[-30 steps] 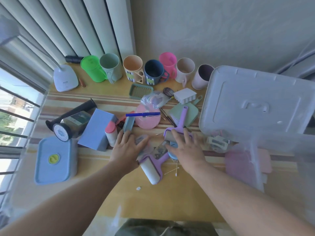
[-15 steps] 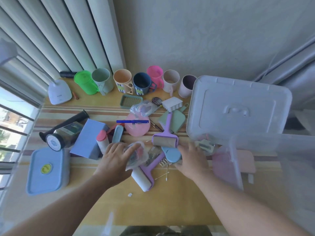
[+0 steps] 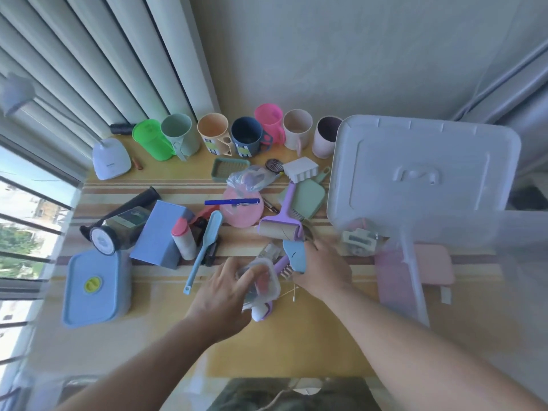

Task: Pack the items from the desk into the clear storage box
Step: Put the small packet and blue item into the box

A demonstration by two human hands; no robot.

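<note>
Left hand, just below frame centre: fingers curled round a small clear lidded container with pink and dark contents, raised over a purple-handled lint roller. Right hand, just right of centre: fingers curled down onto a light blue flat-headed tool; whether actually clenched on it or only resting there cannot be told.

Clear storage box at the right edge of the frame, its near wall blurring a pink pad behind it; white lid propped at upper right.

Elsewhere on the yellow striped desk:
- Row of cups along the back: green, sage, peach, navy, pink, cream, mauve. Labels on the peach and navy cups, too small to read.
- White lamp base at upper left, a line of lettering on it, blurred beyond reading.
- Blue lunch box at lower left with a yellow round mark on its lid.
- Blue box left of centre, a small pink-capped roller just beside it, a light blue long-handled brush next to that.
- Blue pen lying across a pink round lid.
- Second purple roller, cardboard core bare, above the right hand.
- Round tape measure with an unreadable label.
</note>
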